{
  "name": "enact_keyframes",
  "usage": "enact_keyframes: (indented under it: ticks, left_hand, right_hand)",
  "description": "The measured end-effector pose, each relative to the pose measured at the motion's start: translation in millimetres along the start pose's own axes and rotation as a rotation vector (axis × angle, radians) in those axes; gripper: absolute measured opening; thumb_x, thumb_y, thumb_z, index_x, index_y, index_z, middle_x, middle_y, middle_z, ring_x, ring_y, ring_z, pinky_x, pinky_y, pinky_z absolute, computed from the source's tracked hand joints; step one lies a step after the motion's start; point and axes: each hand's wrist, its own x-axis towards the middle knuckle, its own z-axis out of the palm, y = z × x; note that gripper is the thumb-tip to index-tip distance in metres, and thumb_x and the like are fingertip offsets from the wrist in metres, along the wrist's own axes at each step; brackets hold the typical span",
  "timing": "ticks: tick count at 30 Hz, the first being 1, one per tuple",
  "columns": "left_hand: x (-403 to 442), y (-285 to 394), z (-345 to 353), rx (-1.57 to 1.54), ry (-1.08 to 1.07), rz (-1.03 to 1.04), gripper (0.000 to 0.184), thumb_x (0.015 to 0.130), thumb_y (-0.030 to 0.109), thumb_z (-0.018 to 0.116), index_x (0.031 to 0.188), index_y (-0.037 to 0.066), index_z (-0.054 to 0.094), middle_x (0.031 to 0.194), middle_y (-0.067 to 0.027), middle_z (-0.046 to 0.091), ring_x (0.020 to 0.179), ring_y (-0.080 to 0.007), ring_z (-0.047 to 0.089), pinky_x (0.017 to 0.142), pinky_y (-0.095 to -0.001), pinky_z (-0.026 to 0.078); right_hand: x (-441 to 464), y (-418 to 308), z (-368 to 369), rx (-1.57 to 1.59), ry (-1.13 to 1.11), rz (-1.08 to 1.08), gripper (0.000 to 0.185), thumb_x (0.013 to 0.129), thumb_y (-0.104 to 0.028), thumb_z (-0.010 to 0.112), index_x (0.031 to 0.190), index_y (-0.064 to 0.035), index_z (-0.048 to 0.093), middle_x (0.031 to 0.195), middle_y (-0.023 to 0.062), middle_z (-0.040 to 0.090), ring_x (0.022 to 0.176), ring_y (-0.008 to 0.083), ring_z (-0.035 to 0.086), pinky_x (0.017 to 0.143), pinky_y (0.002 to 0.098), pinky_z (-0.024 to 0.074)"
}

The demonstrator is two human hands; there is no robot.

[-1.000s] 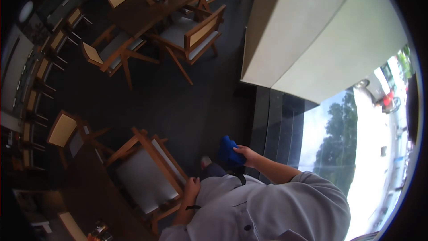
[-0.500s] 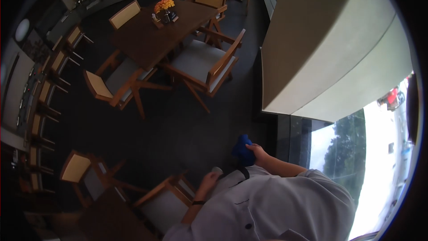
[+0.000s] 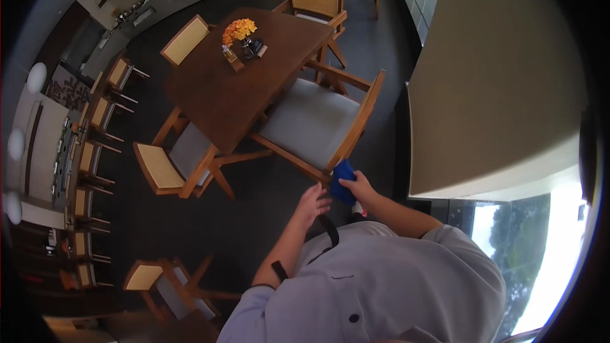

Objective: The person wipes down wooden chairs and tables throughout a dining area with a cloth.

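Observation:
A blue cloth (image 3: pixel 343 183) is gripped in my right hand (image 3: pixel 359 188), in front of my body. My left hand (image 3: pixel 312 204) is just left of the cloth, its fingers apart and nothing in it. Beyond both hands stands a wooden armchair with a grey seat (image 3: pixel 311 122), its near corner close to the cloth. The chair is beside a dark wooden table (image 3: pixel 279 47). Orange flowers (image 3: pixel 239 30) in a small vase and a little wooden holder (image 3: pixel 232 58) stand on the table.
Another armchair (image 3: pixel 159 166) is at the table's near left end. More chairs stand on the table's far sides. A large pale pillar (image 3: pixel 495 89) rises on the right, with a window (image 3: pixel 524 260) below it. A row of chairs (image 3: pixel 89 159) lines the left side.
The table and its chairs now appear nearer. My left hand has lifted forward from my side and its fingers have spread. The blue cloth, still in my right hand, has moved forward towards the armchair.

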Motion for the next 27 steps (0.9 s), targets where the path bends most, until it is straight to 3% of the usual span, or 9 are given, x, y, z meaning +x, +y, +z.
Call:
enact_keyframes:
  ticks: [5,6,9,10,13,14,19,22,27]
  left_hand:
    - [78.7,88.7,24.9,0.201,-0.080,0.288,0.046,0.093,0.026,0.070,0.129,0.004,0.054,0.117,-0.0067,0.062,0.098,-0.0167,0.063,0.083,-0.0322,0.053]
    - [93.8,97.7,26.7,0.245,-0.103,0.345,0.043,0.091,0.021,0.073,0.126,0.003,0.056,0.114,-0.0064,0.063,0.094,-0.0159,0.064,0.081,-0.0298,0.054]
    - [155.0,93.8,14.8,0.440,-0.161,0.427,0.040,0.085,0.009,0.077,0.120,0.002,0.059,0.110,-0.0077,0.065,0.095,-0.0156,0.064,0.084,-0.0303,0.054]
    - [171.6,91.6,10.1,0.529,-0.247,0.399,0.041,0.085,0.010,0.076,0.120,0.001,0.059,0.109,-0.0086,0.065,0.096,-0.0174,0.064,0.084,-0.0319,0.054]
    - [185.9,92.2,2.1,0.917,-0.467,0.391,0.040,0.089,0.011,0.070,0.125,-0.002,0.057,0.114,-0.0113,0.065,0.104,-0.0212,0.063,0.092,-0.0341,0.051]
    - [183.0,92.5,-1.1,0.953,-0.510,0.355,0.039,0.090,0.010,0.068,0.125,-0.002,0.057,0.114,-0.0123,0.065,0.105,-0.0227,0.064,0.093,-0.0351,0.051]
    - [206.5,108.7,-6.7,1.125,-0.659,0.307,0.032,0.093,0.007,0.060,0.124,-0.003,0.057,0.116,-0.0162,0.066,0.105,-0.0273,0.064,0.092,-0.0383,0.050]
    - [231.5,92.5,-21.0,1.208,-0.890,0.438,0.033,0.094,0.003,0.055,0.126,-0.001,0.055,0.114,-0.0152,0.066,0.104,-0.0256,0.064,0.089,-0.0365,0.052]
    - [236.7,82.2,-47.2,1.046,-1.026,0.174,0.030,0.093,0.010,0.051,0.120,-0.001,0.058,0.119,-0.0251,0.064,0.114,-0.0399,0.060,0.096,-0.0435,0.046]
  right_hand:
    - [51.2,-74.4,25.1,0.051,0.030,-0.228,0.045,0.086,-0.022,0.075,0.118,-0.0021,0.051,0.107,0.0124,0.062,0.100,0.0211,0.062,0.083,0.0345,0.0531]
    - [57.6,-77.7,27.6,0.090,0.072,-0.261,0.052,0.083,-0.029,0.078,0.118,-0.0004,0.051,0.106,0.0137,0.062,0.096,0.0248,0.064,0.084,0.0366,0.0528]
    - [81.9,-59.0,23.7,-0.293,0.426,-0.346,0.051,0.083,-0.027,0.077,0.118,0.0002,0.050,0.109,0.0181,0.061,0.101,0.0310,0.063,0.089,0.0387,0.0510]
    - [89.1,-47.3,22.0,-0.462,0.539,-0.349,0.052,0.083,-0.024,0.074,0.120,0.0018,0.050,0.116,0.0241,0.058,0.110,0.0384,0.059,0.097,0.0417,0.0475]
    - [88.5,-18.1,36.0,-0.620,0.808,-0.369,0.049,0.084,-0.022,0.072,0.120,0.0015,0.049,0.119,0.0259,0.057,0.112,0.0366,0.058,0.096,0.0433,0.0470]
    - [89.0,-9.5,45.1,-0.552,0.840,-0.301,0.055,0.084,-0.023,0.071,0.126,0.0024,0.046,0.127,0.0290,0.051,0.120,0.0415,0.052,0.102,0.0460,0.0434]
    - [85.9,-39.1,102.0,-0.537,1.003,-0.065,0.064,0.085,-0.030,0.068,0.134,0.0019,0.042,0.129,0.0265,0.052,0.119,0.0426,0.054,0.100,0.0472,0.0464]
    - [78.9,-67.4,124.5,-0.617,1.034,0.094,0.065,0.084,-0.036,0.069,0.132,0.0009,0.046,0.128,0.0242,0.054,0.117,0.0412,0.056,0.098,0.0471,0.0486]
    - [82.3,-38.0,141.7,-0.632,1.131,0.128,0.064,0.083,-0.041,0.072,0.130,-0.0008,0.052,0.122,0.0203,0.057,0.115,0.0389,0.058,0.096,0.0459,0.0504]
